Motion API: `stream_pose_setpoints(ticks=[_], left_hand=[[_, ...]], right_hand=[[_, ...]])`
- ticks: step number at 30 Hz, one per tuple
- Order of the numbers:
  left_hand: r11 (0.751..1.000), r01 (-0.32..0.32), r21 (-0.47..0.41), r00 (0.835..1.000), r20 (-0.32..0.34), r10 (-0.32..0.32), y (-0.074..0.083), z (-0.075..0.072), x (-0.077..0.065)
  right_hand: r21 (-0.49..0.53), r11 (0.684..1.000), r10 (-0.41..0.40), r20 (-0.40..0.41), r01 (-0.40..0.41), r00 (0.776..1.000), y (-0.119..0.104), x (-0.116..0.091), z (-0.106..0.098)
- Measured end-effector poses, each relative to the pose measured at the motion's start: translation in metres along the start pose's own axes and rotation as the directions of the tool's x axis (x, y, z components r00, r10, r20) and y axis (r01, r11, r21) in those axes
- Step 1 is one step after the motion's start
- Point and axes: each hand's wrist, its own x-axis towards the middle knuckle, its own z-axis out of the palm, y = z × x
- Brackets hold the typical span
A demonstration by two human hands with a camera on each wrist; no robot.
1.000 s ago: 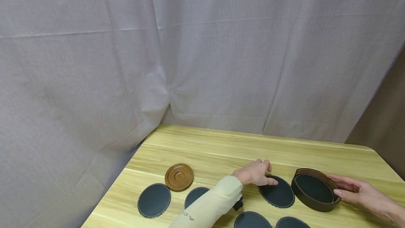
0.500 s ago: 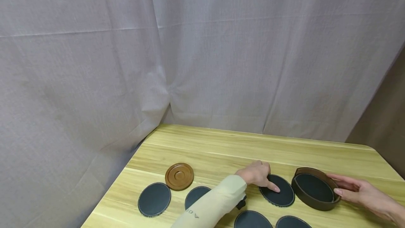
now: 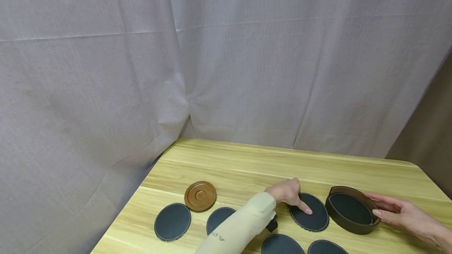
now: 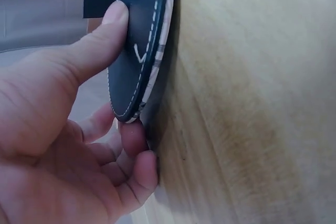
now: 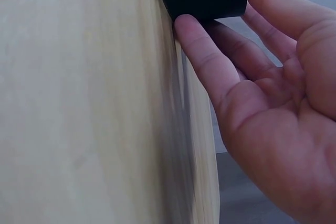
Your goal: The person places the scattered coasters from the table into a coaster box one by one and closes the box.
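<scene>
In the head view, a round black coaster point(image 3: 316, 219) with pale edge stitching lies just left of a brown round coaster holder point(image 3: 347, 224). My left hand point(image 3: 287, 192) pinches that coaster at its far left side. The left wrist view shows the thumb point(image 4: 107, 32) flat on the coaster's dark face and the fingertips curled at its rim, close to the tabletop. My right hand point(image 3: 406, 215) grips the holder's right side, thumb at the rim and fingers along the outer wall. Inside the holder sits a black round face point(image 3: 353, 209), edged with stitching.
More black coasters lie around: one at left point(image 3: 172, 222), one partly behind the left sleeve point(image 3: 219, 219), and two at the front edge of view point(image 3: 282, 245). A brown wooden round coaster point(image 3: 200, 196) rests farther back. Grey curtain point(image 3: 240, 69) hangs behind the wooden table point(image 3: 243, 160).
My left hand has shifted slightly right, and its thumb has come farther onto the black coaster, pinching it. The right hand and the holder have stayed in place.
</scene>
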Motion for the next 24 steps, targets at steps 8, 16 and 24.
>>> stream_pose_setpoints(ticks=[8,16,24], left_hand=[[0.991,-0.081,-0.103,0.997,-0.023,0.079,-0.007,-0.007,0.001],[0.988,-0.139,-0.061,0.988,-0.079,0.134,-0.013,-0.021,0.0],[0.966,-0.207,-0.155,0.977,-0.074,0.198,-0.016,-0.028,-0.004]], right_hand=[[0.011,0.997,-0.076,0.004,0.076,0.997,0.001,-0.001,0.0],[-0.022,0.99,-0.138,-0.02,0.138,0.99,0.001,-0.002,0.001],[0.021,0.994,-0.108,0.004,0.108,0.994,0.001,-0.002,0.001]])
